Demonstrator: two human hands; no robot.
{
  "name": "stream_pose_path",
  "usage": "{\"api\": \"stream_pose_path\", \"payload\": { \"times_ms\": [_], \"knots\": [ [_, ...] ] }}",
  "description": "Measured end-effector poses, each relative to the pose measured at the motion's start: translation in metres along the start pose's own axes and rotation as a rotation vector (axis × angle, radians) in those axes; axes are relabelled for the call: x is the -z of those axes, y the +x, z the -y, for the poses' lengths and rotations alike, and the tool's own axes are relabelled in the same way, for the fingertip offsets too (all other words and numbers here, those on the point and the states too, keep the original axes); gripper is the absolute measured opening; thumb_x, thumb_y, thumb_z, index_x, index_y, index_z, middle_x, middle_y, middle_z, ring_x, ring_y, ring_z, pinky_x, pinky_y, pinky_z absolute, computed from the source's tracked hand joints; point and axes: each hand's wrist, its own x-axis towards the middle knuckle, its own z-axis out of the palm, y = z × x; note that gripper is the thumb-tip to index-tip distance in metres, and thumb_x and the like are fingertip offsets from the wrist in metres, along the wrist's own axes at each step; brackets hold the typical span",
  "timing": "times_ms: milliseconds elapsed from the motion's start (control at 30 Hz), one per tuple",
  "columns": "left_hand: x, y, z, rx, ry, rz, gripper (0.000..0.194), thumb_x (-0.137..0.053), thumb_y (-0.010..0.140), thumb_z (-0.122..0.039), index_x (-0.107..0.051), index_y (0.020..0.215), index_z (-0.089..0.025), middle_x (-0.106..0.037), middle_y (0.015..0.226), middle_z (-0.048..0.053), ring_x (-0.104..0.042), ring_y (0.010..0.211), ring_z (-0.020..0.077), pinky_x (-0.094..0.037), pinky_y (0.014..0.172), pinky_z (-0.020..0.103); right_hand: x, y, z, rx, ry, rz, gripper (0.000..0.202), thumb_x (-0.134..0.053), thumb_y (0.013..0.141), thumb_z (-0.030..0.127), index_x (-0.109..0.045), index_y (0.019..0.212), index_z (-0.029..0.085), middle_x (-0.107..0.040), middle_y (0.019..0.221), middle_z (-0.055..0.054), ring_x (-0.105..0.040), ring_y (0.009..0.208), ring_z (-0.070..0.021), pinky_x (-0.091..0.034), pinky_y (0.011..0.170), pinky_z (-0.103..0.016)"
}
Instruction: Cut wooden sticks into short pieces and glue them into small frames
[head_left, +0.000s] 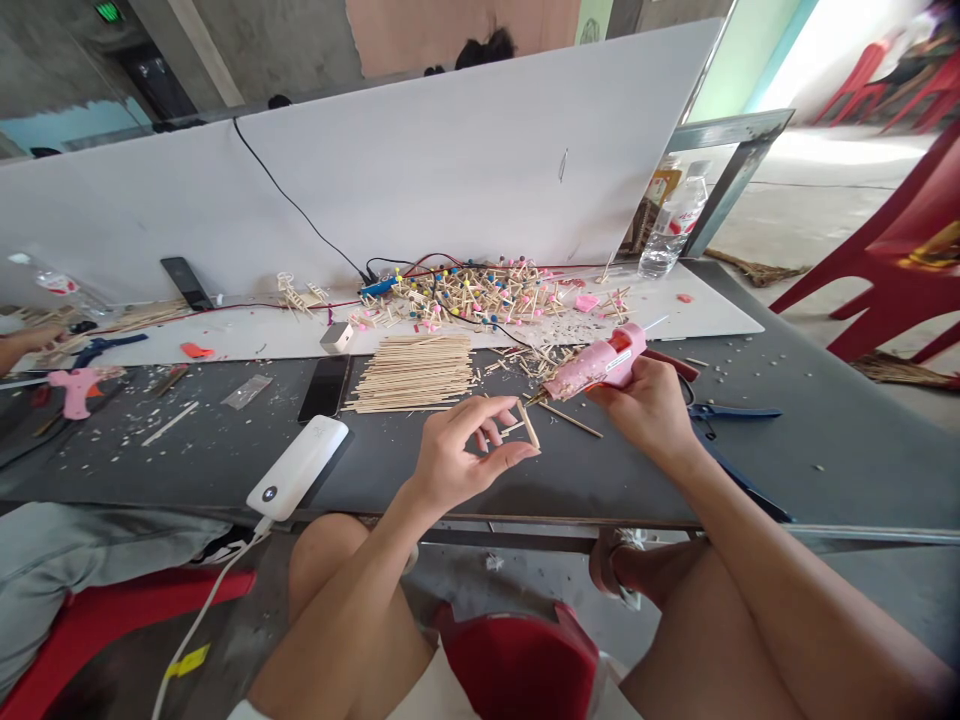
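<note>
Between the thumb and index finger of my left hand point(469, 448) is a small wooden stick piece point(529, 424), pinched at its two ends. My right hand point(654, 408) grips a pink glue gun point(600, 362), its metal nozzle pointing left and down. The nozzle tip is at or very close to the upper end of the stick piece; whether they touch I cannot tell. Just behind my left hand lies a neat stack of thin wooden sticks point(412, 372). A single long stick point(571, 420) rests on the table beneath the glue gun.
A heap of short sticks with coloured balls point(480, 290) lies along the white board. Blue-handled pliers point(735, 412) are beside my right wrist. Left of me are a white power bank point(298, 468), a dark phone point(324, 388) and another person's hand point(37, 340). A water bottle point(675, 222) stands at back right.
</note>
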Motion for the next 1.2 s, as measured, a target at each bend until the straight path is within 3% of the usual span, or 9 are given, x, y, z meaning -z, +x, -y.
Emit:
{"api": "stream_pose_path", "payload": {
  "times_ms": [1200],
  "knots": [
    [0.0011,-0.0002,-0.0016,0.005,0.002,0.025,0.042,-0.079,0.078,-0.037,-0.065,0.112,-0.016,-0.072,0.086,0.005,-0.062,0.059,0.0085,-0.053,0.053,0.02,0.0001,-0.0002,-0.0006,-0.03,-0.027,-0.024,0.031,-0.065,0.058,0.03,-0.036,0.051,0.023,-0.035,0.048,0.003,-0.029,0.049,-0.0094,-0.022,0.044,-0.026]
  ]
}}
